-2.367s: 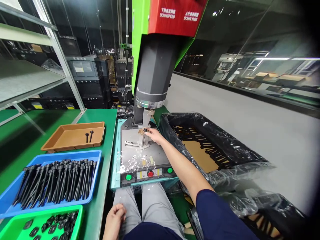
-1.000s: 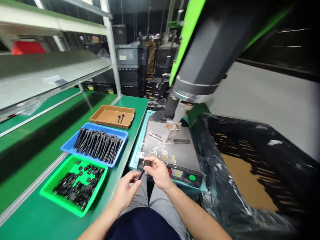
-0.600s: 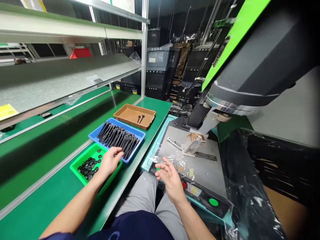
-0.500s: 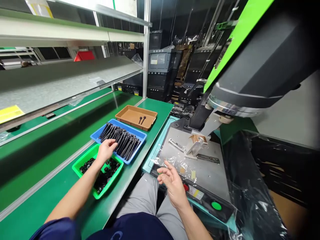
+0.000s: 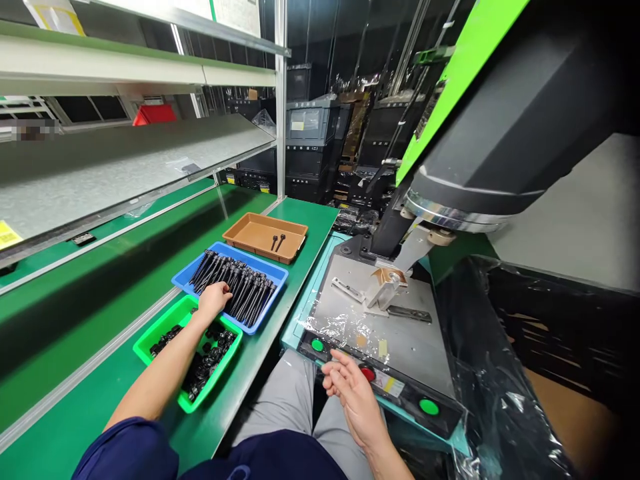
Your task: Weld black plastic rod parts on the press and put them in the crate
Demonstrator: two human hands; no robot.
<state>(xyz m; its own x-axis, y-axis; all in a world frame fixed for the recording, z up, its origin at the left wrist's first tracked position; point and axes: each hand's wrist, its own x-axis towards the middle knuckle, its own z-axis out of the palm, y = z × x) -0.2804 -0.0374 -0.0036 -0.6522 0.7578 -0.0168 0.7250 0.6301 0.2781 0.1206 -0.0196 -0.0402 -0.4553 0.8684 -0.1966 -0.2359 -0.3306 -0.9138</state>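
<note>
My left hand [image 5: 213, 300] is at the near side of the blue tray [image 5: 181, 275], its fingers bent down and pressed together over the black rods with thicker heads [image 5: 253, 300]. Whether a rod is between the fingertips is hidden. Just below, the forearm crosses a green bin [image 5: 145, 339] of small black parts [image 5: 215, 360]. My right hand [image 5: 353, 393] hangs above my lap by the machine's front edge, palm turned inward. Its fingers are loosely curved and apart, with nothing visible in them.
Behind the blue tray, a brown tray [image 5: 240, 230] carries two black rods [image 5: 278, 243]. On my right stands a press-like machine with a metal plate [image 5: 345, 313], a small fixture [image 5: 385, 288], green buttons [image 5: 429, 407] and a red button [image 5: 367, 373]. A sloped shelf [image 5: 100, 163] overhangs the green bench.
My left hand has reached a little further onto the rods in the blue tray. My right hand has dropped slightly and moved right, uncovering a green button. The view has shifted slightly.
</note>
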